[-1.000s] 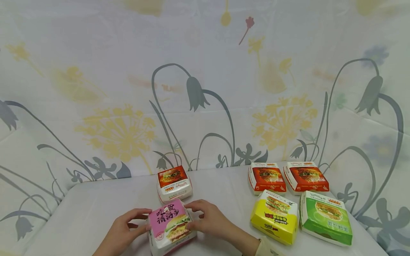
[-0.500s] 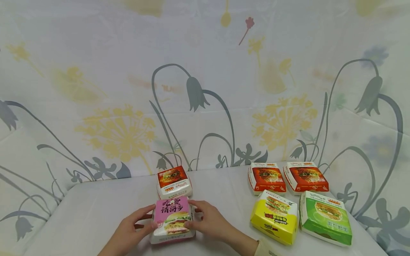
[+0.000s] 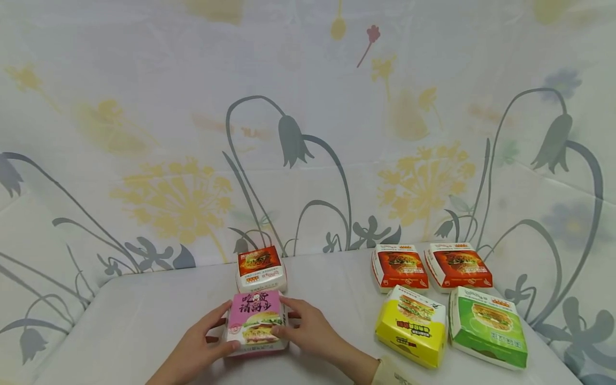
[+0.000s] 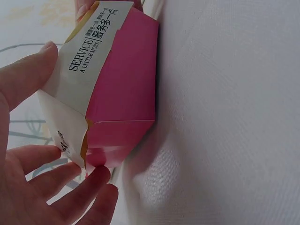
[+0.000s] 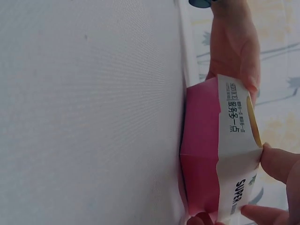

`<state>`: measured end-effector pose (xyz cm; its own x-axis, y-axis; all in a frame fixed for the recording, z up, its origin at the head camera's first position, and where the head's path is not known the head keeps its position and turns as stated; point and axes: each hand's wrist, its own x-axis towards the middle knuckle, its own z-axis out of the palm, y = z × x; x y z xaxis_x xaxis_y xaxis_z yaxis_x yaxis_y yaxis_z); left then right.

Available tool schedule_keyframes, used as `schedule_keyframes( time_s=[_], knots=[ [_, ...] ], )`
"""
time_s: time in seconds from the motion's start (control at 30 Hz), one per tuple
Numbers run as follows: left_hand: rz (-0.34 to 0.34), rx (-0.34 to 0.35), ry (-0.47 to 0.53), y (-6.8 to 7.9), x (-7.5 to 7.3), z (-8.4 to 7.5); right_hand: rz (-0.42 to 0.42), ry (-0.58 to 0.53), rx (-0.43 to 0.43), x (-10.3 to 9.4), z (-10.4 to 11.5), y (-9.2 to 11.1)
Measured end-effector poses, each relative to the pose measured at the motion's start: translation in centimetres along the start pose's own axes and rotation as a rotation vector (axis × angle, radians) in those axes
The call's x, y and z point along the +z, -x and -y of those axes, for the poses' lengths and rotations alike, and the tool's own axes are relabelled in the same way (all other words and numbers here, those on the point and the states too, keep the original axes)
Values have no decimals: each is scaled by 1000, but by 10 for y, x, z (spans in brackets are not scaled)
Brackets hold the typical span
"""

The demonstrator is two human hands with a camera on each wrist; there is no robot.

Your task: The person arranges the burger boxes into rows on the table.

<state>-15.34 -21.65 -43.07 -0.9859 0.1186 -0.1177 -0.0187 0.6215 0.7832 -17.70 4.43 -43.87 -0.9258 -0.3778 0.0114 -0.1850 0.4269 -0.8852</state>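
A pink-and-white burger box [image 3: 257, 323] with a burger picture on its lid lies on the white cloth, between both hands. My left hand [image 3: 204, 337] grips its left side, the thumb over the front lid edge and the fingers along the side. At the right, my right hand [image 3: 313, 329] holds it with the thumb on the lid and fingers at the far right corner. The left wrist view shows the pink lower half [image 4: 124, 79] close against the cloth. Right behind it stands a red-and-white burger box [image 3: 260, 270], its front partly hidden by the pink one.
On the right, two red burger boxes [image 3: 401, 267] stand side by side at the back. In front of them are a yellow box [image 3: 414, 326] and a green box [image 3: 488, 326]. A flower-printed curtain [image 3: 308, 133] rises behind the cloth-covered table [image 3: 144, 310].
Both hands have moved the pink burger box away from me toward the red box behind it. It has turned straighter and sits lower. The other boxes stay in place.
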Motion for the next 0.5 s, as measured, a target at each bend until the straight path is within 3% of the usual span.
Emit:
schedule_keyframes(
  time_s=[0.2, 0.5],
  knots=[
    [-31, 43, -5, 0, -4, 1, 7, 0, -4, 2, 1, -2],
    [-21, 113, -20, 1, -8, 6, 18, 1, -1, 2, 0, -7]
  ],
)
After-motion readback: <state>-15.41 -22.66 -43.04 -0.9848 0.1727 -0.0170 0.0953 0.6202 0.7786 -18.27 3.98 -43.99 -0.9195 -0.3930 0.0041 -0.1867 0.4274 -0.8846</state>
